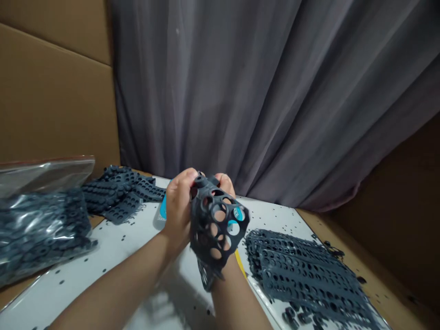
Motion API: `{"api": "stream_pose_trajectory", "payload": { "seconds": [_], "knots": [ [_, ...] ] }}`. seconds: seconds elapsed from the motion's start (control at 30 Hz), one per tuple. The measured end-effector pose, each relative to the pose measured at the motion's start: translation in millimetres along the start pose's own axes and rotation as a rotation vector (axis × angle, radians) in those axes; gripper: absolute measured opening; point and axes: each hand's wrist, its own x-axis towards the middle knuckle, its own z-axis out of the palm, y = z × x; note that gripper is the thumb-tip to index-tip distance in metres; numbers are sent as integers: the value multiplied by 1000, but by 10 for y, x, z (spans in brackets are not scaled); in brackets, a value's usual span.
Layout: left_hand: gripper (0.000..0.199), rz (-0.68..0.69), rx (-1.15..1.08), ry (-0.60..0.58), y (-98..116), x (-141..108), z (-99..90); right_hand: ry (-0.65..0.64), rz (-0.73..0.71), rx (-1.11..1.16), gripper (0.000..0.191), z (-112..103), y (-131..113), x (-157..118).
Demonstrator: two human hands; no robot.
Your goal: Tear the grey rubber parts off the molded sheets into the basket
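Note:
A dark grey rubber sheet (220,229) full of round holes is held up in front of me, bent and hanging toward my forearms. My left hand (180,197) is closed around its upper left edge. On the far side, my right hand (225,183) grips the same sheet, with most of its fingers hidden behind it. Through the holes I glimpse skin and a bit of bright blue. Something blue (163,207) shows beside my left hand, mostly covered by it.
At left stands a clear plastic bag (41,229) filled with dark rubber pieces. Behind it lie knobbly dark sheets (120,190). A stack of holed sheets (305,275) covers the right side, with loose bits nearby. Small black discs dot the white table (113,250); cardboard walls (55,91) flank it.

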Motion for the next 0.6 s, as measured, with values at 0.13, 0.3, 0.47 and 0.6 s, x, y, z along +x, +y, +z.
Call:
{"api": "stream_pose_trajectory", "payload": {
  "seconds": [0.13, 0.3, 0.47, 0.6],
  "knots": [
    [28, 80, -246, -141, -232, -18, -224, -244, -18, -227, 32, -386, 242, 142],
    [31, 107, 25, -339, -516, -55, -587, -543, -6, -784, 29, -910, 579, 326],
    [29, 235, 457, -507, -519, -179, -767, -644, -68, -791, 18, -930, 259, 103],
    [25, 249, 606, -586, -556, -336, -815, -1046, -156, -751, 25, -849, -188, -253]
  ]
}}
